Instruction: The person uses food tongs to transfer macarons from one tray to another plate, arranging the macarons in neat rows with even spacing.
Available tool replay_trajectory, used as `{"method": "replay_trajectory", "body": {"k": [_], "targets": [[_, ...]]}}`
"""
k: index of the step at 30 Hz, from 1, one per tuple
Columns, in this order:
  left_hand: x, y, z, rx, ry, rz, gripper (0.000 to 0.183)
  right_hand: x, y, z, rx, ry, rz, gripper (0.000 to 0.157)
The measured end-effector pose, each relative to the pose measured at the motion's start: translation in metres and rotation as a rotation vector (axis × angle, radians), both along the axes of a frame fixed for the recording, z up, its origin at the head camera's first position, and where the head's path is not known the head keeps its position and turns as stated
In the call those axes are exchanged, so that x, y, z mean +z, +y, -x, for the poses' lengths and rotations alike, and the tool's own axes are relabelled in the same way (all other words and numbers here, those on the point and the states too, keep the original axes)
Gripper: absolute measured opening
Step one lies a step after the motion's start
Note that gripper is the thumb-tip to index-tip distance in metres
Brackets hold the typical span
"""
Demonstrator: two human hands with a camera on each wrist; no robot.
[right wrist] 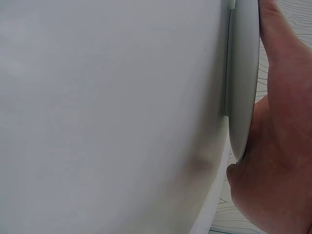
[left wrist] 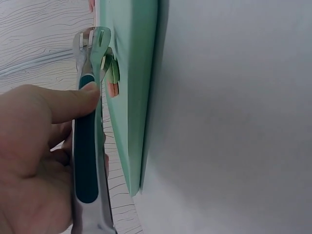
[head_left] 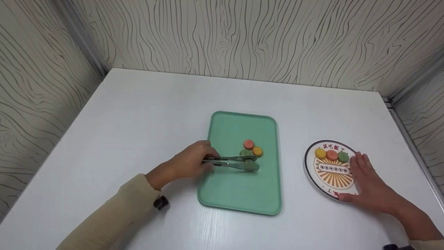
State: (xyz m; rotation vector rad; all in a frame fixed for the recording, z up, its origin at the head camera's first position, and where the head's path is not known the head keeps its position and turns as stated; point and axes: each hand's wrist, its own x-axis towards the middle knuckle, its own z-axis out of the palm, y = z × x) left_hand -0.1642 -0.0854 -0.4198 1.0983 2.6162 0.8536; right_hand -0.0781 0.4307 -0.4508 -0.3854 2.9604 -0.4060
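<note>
My left hand holds metal tongs by their dark green grip panels, thumb on one arm. The tongs reach over a green tray, their tips beside a green macaron-like disc. A greenish shape shows between the tips; whether they pinch it I cannot tell. Touching the green disc are a yellow disc and, behind, an orange-pink disc. My right hand rests at the right rim of a patterned plate, fingers extended and spread, thumb on the near rim.
On the plate, a yellow disc, an orange-pink disc and a green disc sit in a row near the far rim. The white table meets wood-patterned panels at the back and sides.
</note>
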Motion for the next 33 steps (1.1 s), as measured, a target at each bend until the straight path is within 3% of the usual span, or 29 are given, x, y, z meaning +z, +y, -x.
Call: {"method": "replay_trajectory", "body": {"k": [16, 33], "targets": [[0.008, 0.005, 0.003, -0.006, -0.005, -0.018, 0.019, 0.001, 0.001, 0.000, 0.004, -0.006, 0.017, 0.121], [0.020, 0.031, 0.007, -0.023, 0.007, -0.015, 0.021, 0.001, 0.001, 0.000, 0.011, -0.017, 0.018, 0.120]]}}
